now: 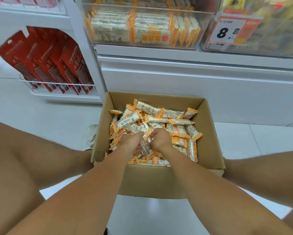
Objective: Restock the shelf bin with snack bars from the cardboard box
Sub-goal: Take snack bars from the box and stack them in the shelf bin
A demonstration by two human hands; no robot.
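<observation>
We have both hands down in the cardboard box point(211, 136) on the floor, our left hand point(131, 141) and right hand point(160, 139) curled together around a few snack bars point(146, 146) from the loose heap. Beyond, the clear shelf bin point(198, 45) holds stacked bars, with red packets point(45, 60) at its left.

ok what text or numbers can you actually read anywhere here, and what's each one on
"8.8" in black digits: price tag on the front of the clear bin at upper right.
Small print on that tag: blurred, unreadable.
Snack bar wrappers in the cardboard box and the shelf bin: orange characters, too blurred to read.
Red pouches in the wire rack: print too small to read.
</observation>
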